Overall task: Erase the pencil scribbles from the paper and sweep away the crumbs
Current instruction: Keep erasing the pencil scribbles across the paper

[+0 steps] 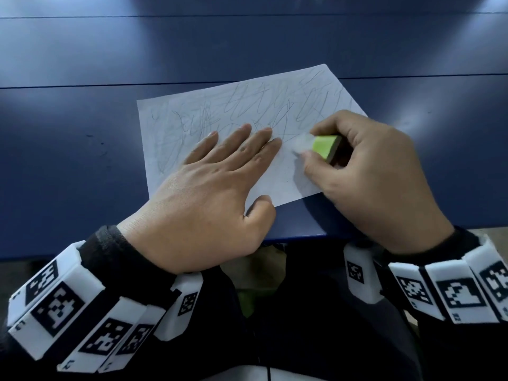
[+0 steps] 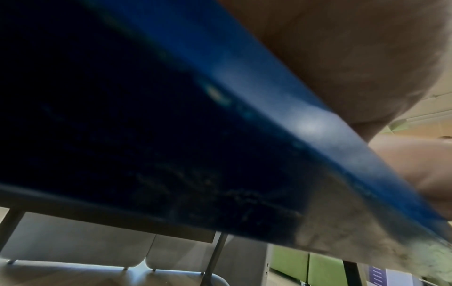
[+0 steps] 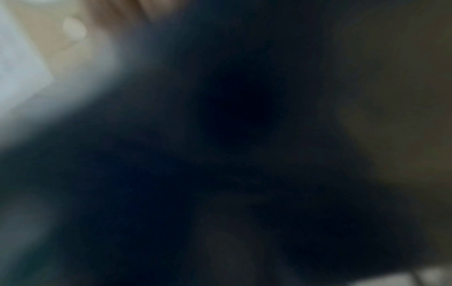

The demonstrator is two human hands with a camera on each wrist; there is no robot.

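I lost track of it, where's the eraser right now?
In the head view, the eraser is pinched in the right hand, its tip on the paper beside the left hand's fingertips.

1. I see a glossy dark blue tabletop [image 1: 82, 111] with soft light glare.
2. From the left wrist, grey metal table legs [image 2: 215, 257] stand before green cabinet panels [image 2: 305, 269].

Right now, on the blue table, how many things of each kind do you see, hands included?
Hands: 2, left hand flat on the paper, right hand gripping the eraser
Paper sheets: 1, the scribbled paper
Erasers: 1, the eraser in a green sleeve
Total: 4
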